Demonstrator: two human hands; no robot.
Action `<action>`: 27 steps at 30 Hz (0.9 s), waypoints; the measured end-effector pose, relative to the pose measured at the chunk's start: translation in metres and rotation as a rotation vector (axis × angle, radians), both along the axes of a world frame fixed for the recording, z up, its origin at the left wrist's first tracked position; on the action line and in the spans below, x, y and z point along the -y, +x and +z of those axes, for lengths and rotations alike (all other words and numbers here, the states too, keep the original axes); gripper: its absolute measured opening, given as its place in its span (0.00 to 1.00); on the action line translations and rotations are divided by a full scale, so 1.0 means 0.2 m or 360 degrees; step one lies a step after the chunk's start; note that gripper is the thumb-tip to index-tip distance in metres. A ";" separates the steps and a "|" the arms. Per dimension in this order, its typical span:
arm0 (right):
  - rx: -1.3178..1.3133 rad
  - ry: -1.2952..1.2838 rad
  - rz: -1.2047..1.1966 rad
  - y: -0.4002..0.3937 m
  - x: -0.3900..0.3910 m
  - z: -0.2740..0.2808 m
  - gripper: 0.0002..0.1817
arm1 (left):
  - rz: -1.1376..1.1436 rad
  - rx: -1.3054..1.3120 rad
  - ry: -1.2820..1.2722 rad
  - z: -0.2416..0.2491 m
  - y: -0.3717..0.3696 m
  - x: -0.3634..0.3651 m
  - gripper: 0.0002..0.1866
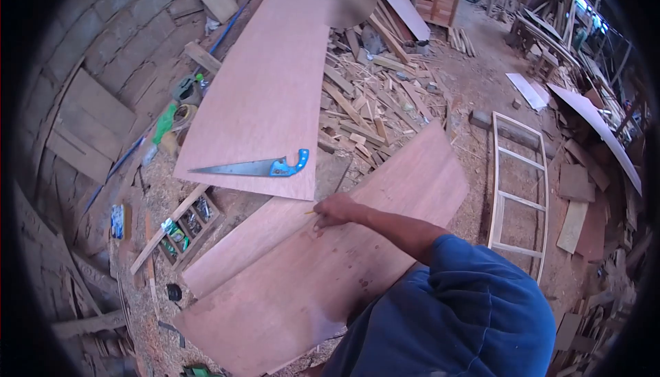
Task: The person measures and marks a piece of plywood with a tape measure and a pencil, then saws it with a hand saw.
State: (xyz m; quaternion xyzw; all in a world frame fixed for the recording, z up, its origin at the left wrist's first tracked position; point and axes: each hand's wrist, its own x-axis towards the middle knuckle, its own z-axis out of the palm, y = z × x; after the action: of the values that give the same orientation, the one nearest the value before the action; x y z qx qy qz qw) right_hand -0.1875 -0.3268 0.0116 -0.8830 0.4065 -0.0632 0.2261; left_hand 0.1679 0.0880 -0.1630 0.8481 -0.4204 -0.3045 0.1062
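1. Holding a pencil (311, 212): one hand (335, 210) is in view, fingers closed in a pinch on it, tip pointing left, resting on a plywood sheet (323, 267).
2. Arm w/ blue sleeve (474, 308) enters from lower right and reaches up-left across the sheet. By that angle it reads as the right hand; judgement only.
3. Left hand: not in view, so state can't be told.
4. Sheet under the hand lies on the floor, long axis running lower-left to upper-right. Hand sits near its upper-left long edge, approx. mid-length.
5. A narrower plywood strip (240, 246) lies just beside that edge on the left, parallel; can't tell whether it overlaps or only touches.
6. Key relation: pencil tip is right at the edge/seam between sheet and strip, so the line of that edge runs both ways from the hand, along the sheet's long axis.
7. Second big plywood sheet (265, 88) lies beyond, up-left, well apart from the hand. A handsaw (258, 167) w/ blue handle lies flat on its near end, blade pointing left.
8. Left of the strip: small wooden tray (185, 229) w/ compartments, holding small items too small to tell.
9. Offcut pile (371, 102) behind; wooden frame (519, 191) flat on the floor at right.
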 end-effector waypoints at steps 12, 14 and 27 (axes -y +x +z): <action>0.1075 -0.0291 -0.1048 -0.88 -0.08 1.17 0.24 | -0.0250 -0.0350 0.0434 -0.08 -0.30 0.00 0.47; 0.1413 -0.0449 -0.1229 -1.13 -0.02 1.24 0.23 | -0.0061 -0.0676 0.0139 -0.06 -0.33 -0.05 0.46; 0.1772 -0.1124 -0.2483 -2.27 0.98 0.79 0.31 | 0.2120 -0.1307 -0.0454 0.00 -0.67 0.17 0.47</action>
State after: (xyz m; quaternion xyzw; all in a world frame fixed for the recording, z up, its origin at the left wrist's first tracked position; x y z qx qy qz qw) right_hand -0.6420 -0.5237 0.1702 -0.2337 0.6636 -0.7106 0.0056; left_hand 0.0331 0.0535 -0.1622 0.7192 0.2130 -0.4086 0.5201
